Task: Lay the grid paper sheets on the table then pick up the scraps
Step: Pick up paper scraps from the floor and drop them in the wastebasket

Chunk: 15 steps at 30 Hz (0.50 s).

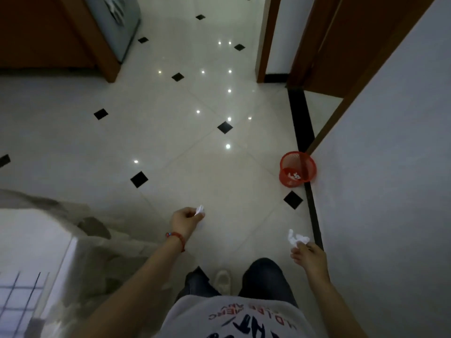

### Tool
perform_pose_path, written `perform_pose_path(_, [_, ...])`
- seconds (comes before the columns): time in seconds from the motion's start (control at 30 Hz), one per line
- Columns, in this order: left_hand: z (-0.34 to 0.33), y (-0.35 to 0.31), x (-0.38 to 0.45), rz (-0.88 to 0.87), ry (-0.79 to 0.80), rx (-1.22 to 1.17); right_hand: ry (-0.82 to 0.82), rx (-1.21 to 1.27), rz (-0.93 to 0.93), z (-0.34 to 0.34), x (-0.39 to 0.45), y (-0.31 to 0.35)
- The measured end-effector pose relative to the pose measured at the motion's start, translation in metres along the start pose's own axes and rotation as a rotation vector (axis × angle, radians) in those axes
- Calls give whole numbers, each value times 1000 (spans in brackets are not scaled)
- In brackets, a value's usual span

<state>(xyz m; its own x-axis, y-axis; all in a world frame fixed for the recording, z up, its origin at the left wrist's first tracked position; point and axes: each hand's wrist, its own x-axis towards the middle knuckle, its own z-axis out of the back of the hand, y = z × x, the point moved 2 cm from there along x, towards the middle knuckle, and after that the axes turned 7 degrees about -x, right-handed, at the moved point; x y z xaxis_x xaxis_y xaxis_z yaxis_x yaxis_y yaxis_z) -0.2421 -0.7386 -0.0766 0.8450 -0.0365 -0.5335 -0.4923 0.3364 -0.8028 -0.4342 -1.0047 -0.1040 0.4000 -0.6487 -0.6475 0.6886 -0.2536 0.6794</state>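
Both hands pinch crumpled scraps, the right hand [308,258] on a wad [296,239] and the left hand [185,219] on a smaller one [200,210], with the red basket [298,157] ahead, nearer the right.

Showing red and dark lettering upside down on the grey shirt [234,318] at the bottom edge. Reading only in fragments: something like "MERC" and "ANY" in the red line, uncertain. Remaining too large, cropped and blurred to make out in the dark letters below.
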Motion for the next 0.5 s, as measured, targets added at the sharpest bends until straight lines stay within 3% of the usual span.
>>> perform_pose_path(0.27, [-71, -110, 149, -45, 77, 72, -26, 23, -39, -22, 113, 89])
perform_pose_path(0.5, [-132, -205, 220, -60, 87, 146, -41, 82, 17, -25, 208, 213])
